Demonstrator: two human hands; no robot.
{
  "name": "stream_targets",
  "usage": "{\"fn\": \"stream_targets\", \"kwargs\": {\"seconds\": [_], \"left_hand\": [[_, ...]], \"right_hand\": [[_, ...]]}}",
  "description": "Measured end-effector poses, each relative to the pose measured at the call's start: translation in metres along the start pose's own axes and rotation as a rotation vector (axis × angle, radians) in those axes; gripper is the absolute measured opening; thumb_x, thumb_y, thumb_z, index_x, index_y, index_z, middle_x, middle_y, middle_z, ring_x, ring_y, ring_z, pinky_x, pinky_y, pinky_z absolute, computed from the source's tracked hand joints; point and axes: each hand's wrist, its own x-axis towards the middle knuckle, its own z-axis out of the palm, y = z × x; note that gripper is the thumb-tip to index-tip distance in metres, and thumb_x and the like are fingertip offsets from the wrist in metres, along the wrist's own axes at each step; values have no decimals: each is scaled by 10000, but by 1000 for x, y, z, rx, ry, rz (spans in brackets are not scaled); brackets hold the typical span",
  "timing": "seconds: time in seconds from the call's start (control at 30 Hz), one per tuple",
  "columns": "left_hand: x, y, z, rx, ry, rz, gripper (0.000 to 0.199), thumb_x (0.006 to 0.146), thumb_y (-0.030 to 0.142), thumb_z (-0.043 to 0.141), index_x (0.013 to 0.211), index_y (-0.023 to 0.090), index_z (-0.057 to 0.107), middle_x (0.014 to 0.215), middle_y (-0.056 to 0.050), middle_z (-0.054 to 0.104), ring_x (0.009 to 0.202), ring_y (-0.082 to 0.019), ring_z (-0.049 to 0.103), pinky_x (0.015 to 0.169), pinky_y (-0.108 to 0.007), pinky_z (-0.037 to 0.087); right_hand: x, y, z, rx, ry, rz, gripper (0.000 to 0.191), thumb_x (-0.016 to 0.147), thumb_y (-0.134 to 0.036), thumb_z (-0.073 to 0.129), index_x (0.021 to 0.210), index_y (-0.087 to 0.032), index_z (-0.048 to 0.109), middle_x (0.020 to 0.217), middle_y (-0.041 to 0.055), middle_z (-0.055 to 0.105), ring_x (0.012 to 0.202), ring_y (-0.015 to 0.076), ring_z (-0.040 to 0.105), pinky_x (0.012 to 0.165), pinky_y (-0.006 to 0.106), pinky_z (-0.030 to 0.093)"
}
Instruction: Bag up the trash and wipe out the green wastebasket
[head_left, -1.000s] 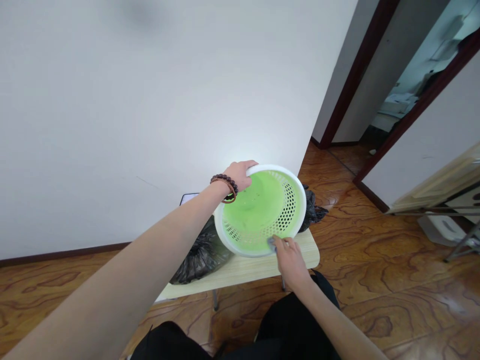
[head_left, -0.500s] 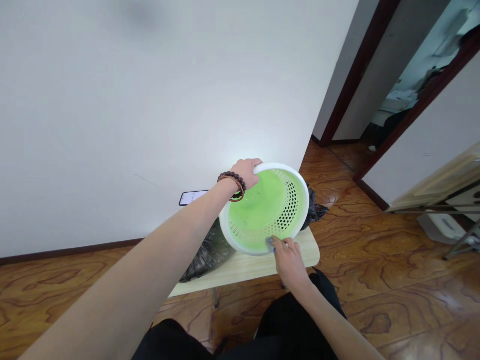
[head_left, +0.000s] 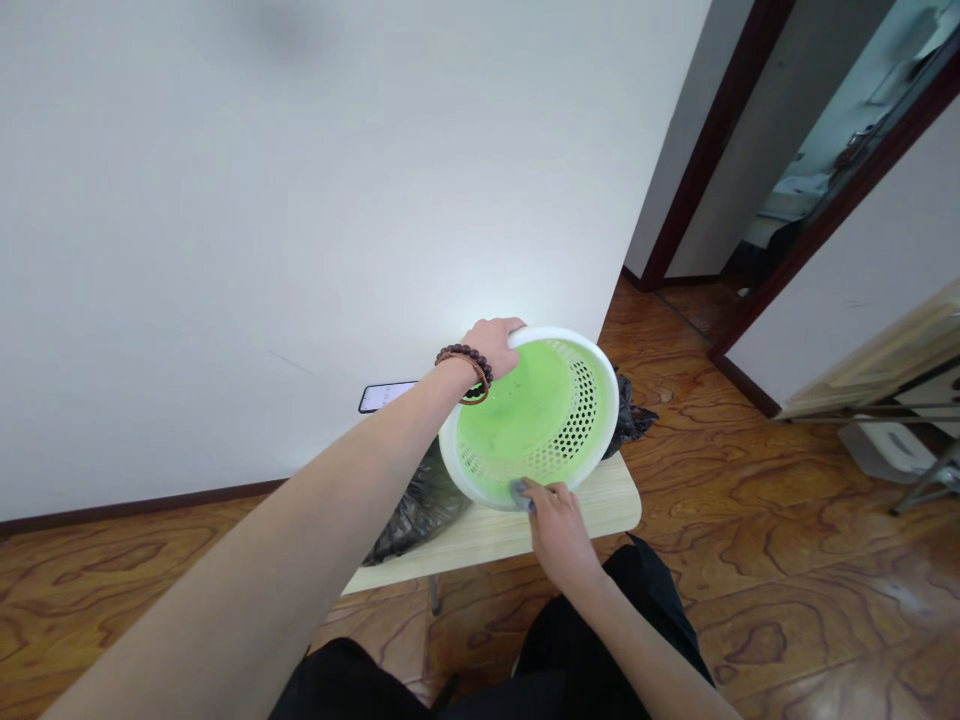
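Note:
A round green plastic colander (head_left: 529,410) with a white rim and rows of holes is tilted toward me above a low pale table. My left hand (head_left: 492,346), with beaded bracelets at the wrist, grips its upper left rim, fingers partly hidden behind it. At the near edge, my right hand (head_left: 556,525) pinches a small greyish wad (head_left: 519,490), which looks like a cloth or scouring pad, against the inside of the rim. Most of the wad is covered by the fingers.
Dark plastic bags (head_left: 424,515) lie on the table (head_left: 517,540), left of the colander and behind its right side. A phone (head_left: 384,395) with a lit screen is by the white wall (head_left: 300,200). A doorway opens at right; a white bin (head_left: 889,450) stands on the wooden floor.
My right hand has slid a little to the left along the near rim with the greyish wad. The left hand and the colander stay in place.

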Motion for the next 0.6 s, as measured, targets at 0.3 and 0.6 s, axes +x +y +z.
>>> {"fn": "stream_targets", "kwargs": {"seconds": [0.3, 0.6], "left_hand": [[-1, 8, 5, -13, 48, -45, 499, 633, 133, 454, 1107, 264, 537, 878, -34, 646, 727, -161, 579, 623, -250, 431], [-3, 6, 5, -7, 27, -84, 497, 650, 159, 466, 1130, 279, 512, 904, -39, 634, 736, -168, 582, 614, -256, 438]], "right_hand": [[16, -31, 20, 279, 68, 129, 193, 839, -156, 402, 982, -186, 529, 1064, 55, 589, 898, 184, 488, 758, 297, 395], [1, 4, -1, -99, -20, 39, 329, 794, -77, 414, 1090, -170, 522, 1013, 85, 616, 941, 230, 467, 804, 354, 348]]}}
